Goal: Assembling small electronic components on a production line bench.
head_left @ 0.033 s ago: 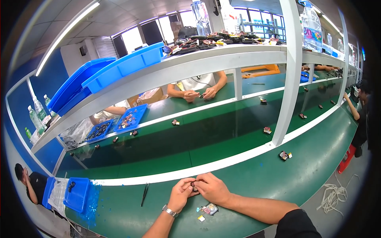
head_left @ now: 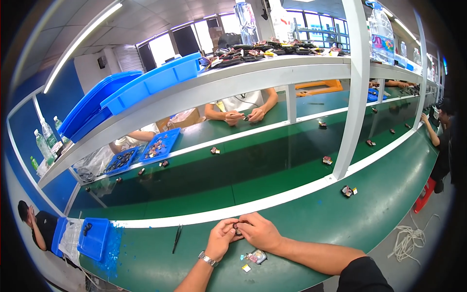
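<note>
Left hand [head_left: 221, 240] and right hand [head_left: 261, 232] together pinch a small dark component [head_left: 237, 227] between fingertips over the green bench [head_left: 146, 253], probably two-handed because so small a part needs steadying. Loose electronic assembly [head_left: 258, 256] lies nearer the wearer; black tweezers [head_left: 177, 239] lie to the left, presumably within reach.

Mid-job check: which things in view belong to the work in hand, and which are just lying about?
Likely in the job:
dark part, between left hand and right hand
loose parts, just below the hands
tweezers, unheld, off to the left

Likely just lying about:
white cord, lower right
big bottle, upper right
</note>
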{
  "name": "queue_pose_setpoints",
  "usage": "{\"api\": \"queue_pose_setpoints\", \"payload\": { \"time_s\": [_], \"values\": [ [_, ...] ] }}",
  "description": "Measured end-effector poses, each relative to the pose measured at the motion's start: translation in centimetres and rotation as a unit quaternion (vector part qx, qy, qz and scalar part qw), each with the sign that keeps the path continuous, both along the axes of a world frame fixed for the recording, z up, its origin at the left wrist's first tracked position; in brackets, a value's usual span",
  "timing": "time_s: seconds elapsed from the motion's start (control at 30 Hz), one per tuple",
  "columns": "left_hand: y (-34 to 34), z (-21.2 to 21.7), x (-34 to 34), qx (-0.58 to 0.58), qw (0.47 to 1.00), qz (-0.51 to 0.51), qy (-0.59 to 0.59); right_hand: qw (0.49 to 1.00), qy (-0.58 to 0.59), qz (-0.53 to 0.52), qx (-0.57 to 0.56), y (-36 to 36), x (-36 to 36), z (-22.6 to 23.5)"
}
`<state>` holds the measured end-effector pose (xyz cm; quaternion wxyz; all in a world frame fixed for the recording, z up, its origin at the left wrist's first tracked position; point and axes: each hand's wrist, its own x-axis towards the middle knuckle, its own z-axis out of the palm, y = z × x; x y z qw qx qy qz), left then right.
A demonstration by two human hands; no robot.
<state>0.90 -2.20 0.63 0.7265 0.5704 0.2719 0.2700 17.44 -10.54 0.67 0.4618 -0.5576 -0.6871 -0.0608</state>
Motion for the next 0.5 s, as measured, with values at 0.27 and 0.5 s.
{"api": "queue_pose_setpoints", "payload": {
  "time_s": [0.27,0.5],
  "values": [
    [0.6,-0.5,-0.4,0.001,0.999,0.034,-0.021,0.998,-0.013,0.055,-0.029,0.1,-0.3,0.4],
    [0.3,-0.2,0.3,-0.023,0.995,0.073,-0.068,0.997,-0.058,0.045,-0.009,5.8,5.1,0.2]
  ]
}}
